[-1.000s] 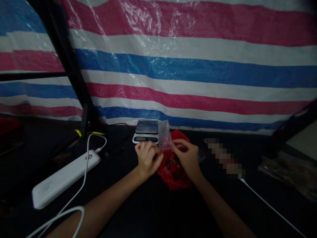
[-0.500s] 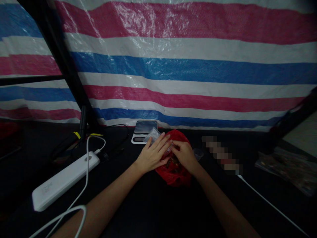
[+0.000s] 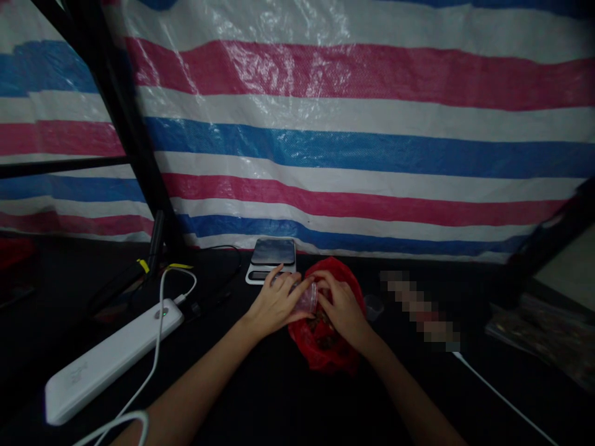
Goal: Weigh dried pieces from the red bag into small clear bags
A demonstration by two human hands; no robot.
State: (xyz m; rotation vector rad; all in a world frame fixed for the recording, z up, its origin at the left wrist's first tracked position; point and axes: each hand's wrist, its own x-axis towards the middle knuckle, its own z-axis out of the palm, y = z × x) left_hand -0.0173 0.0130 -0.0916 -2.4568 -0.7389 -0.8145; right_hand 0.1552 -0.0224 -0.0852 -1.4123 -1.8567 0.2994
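My left hand [image 3: 277, 302] is wrapped round a clear plastic cup [image 3: 307, 300], tipped on its side with its mouth facing right. Curled at that mouth are the fingers of my right hand [image 3: 343, 305]; what they pinch, if anything, is hidden. Both hands are over a red plastic bag [image 3: 320, 359], spread open on the dark table. Small brownish pieces [image 3: 325, 334] lie inside the bag, too dim to name. Just behind my left hand stands a white kitchen scale [image 3: 273, 253] with a dark top plate. A small clear cup or lid [image 3: 373, 306] sits right of the bag.
On the left lies a white power bank [image 3: 111, 359] with a white cable [image 3: 157, 347] looping over it. A blurred-out object [image 3: 421, 310] with a cable lies at right, beyond it clear bags of small pieces [image 3: 543, 334]. Striped sheeting [image 3: 325, 148] hangs behind.
The view has tilted up slightly. My left hand has turned the clear cup so its mouth faces my right hand, and the cup no longer overlaps the scale as much.
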